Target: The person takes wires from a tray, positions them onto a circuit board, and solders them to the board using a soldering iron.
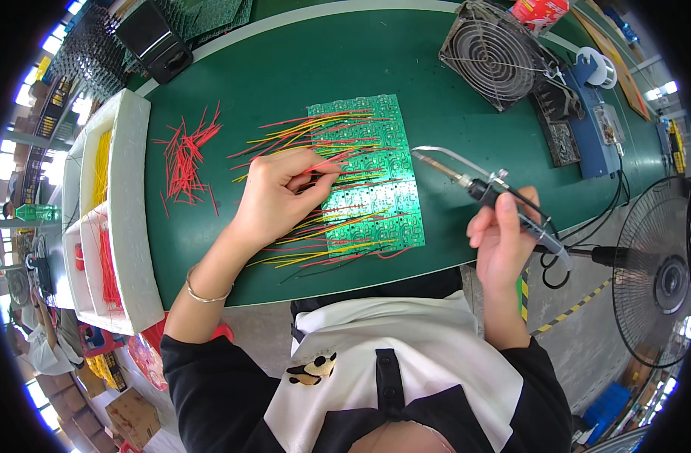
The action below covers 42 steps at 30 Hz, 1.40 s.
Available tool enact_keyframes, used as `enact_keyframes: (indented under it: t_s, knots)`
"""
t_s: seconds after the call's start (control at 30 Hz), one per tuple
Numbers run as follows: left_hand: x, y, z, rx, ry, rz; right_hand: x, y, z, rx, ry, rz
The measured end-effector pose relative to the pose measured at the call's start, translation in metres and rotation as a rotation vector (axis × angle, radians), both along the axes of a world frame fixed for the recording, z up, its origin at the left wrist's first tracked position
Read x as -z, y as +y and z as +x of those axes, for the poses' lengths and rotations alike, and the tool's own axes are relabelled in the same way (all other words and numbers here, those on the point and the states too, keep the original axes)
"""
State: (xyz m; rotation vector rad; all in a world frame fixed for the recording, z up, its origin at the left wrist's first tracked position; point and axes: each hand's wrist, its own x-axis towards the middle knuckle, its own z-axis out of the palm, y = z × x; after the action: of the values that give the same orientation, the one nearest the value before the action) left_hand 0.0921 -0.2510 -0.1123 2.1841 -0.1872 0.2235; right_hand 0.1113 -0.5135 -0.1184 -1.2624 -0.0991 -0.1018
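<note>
A panel of green circuit boards (394, 151) lies on the green table, with many red, yellow and black wires (285, 132) sticking out over its left side. My left hand (281, 189) is over the panel's left edge, thumb and fingers pinched on a red wire (332, 160). To the right of the panel, my right hand (507, 234) grips a soldering iron (481, 190) with a curved metal feed tube along it. The iron's tip points up and left, just off the panel's right edge and apart from it. A loose pile of red wires (187, 162) lies left of my left hand.
At the left stands a white foam box (130, 219) with yellow and red wires in its compartments. A square fan (492, 57) and a blue solder feeder (590, 113) stand at the back right. A round fan (666, 275) is beyond the table's right edge. A black case (153, 41) sits back left.
</note>
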Motion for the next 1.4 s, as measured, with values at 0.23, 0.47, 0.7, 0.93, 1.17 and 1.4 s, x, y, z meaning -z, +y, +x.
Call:
enact_keyframes:
  t_s: [0.23, 0.47, 0.7, 0.93, 1.17, 1.4]
  knots:
    - [-0.004, 0.005, -0.003, 0.031, -0.181, 0.149, -0.009, -0.024, 0.039, 0.198, -0.103, -0.037]
    - [-0.021, -0.008, -0.018, 0.238, -0.609, 0.423, -0.004, -0.025, 0.056, 0.25, -0.134, -0.028]
    - [-0.009, -0.039, -0.022, 0.461, -0.431, 0.503, -0.006, -0.034, 0.051, 0.256, -0.13, -0.092]
    - [-0.005, -0.032, -0.027, 0.404, -0.442, 0.517, -0.002, -0.022, 0.047, 0.157, -0.111, -0.05]
    - [-0.004, -0.024, -0.014, 0.276, -0.463, 0.502, -0.003, -0.024, 0.045, 0.187, -0.181, 0.048]
    - [-0.055, -0.04, -0.043, 0.172, -0.074, -0.354, -0.003, -0.026, 0.044, 0.247, -0.102, -0.004]
